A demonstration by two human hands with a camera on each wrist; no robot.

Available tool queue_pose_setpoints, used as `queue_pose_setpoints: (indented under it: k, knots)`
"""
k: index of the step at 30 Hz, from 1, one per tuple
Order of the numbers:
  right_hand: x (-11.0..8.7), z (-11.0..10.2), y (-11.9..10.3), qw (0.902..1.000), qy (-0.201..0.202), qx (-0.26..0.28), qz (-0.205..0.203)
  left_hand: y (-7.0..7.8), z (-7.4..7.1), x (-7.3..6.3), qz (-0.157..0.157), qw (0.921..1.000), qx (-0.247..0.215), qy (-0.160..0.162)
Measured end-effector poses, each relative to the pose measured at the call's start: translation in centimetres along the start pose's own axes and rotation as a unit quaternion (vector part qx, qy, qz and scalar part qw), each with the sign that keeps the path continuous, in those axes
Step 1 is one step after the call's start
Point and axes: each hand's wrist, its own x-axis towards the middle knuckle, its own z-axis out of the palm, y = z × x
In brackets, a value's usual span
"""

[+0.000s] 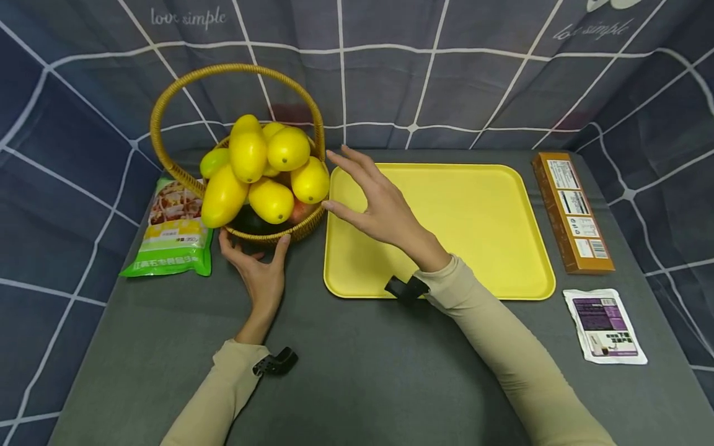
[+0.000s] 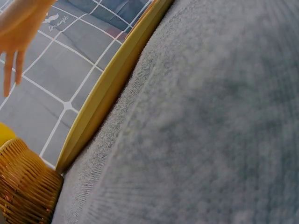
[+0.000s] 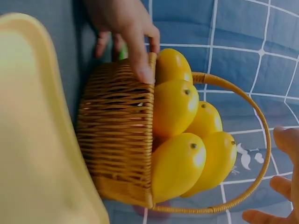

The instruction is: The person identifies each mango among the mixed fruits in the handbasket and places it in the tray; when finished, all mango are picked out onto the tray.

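Packet [image 1: 173, 235] lies beside the wicker basket [image 3: 117, 135], heaped with yellow fruit [image 1: 248, 155]; the left hand [image 1: 256, 272] touches the basket's front rim, thumb and fingers spread. The right hand [image 1: 385, 207], fingers apart, hovers above the yellow tray [image 1: 474, 229]; box [image 1: 574, 214] and pouch [image 1: 605, 326] lie farther right.

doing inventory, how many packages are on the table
3: the green bag left of the basket, the brown box right of the tray, and the white pouch nearer the person.

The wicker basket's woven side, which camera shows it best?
The right wrist view: the woven side faces it, large and mostly uncovered. The head view shows only a thin strip below the fruit; the left wrist view, a part cut off at lower left.
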Motion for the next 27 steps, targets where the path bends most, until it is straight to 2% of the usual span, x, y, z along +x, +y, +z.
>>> queue_pose_setpoints:
  k: [5,10,20,27]
  knots:
    - [3.8,0.7,-0.2,0.999,-0.032,0.027,0.017,-0.1,-0.1,0.1,0.006,1.0,0.0,0.001]
    - [6.4,1.7,-0.4,0.9975,-0.05,0.041,0.028,-0.1,-0.1,0.1,0.008,1.0,0.001,0.0]
    - [9.6,3.2,-0.4,0.9956,-0.082,0.031,0.032,0.0,-0.2,0.2,0.004,1.0,-0.004,0.003]
    - [10.8,3.8,0.1,0.9927,-0.105,0.03,0.049,-0.1,-0.3,0.3,0.002,1.0,-0.002,0.003]
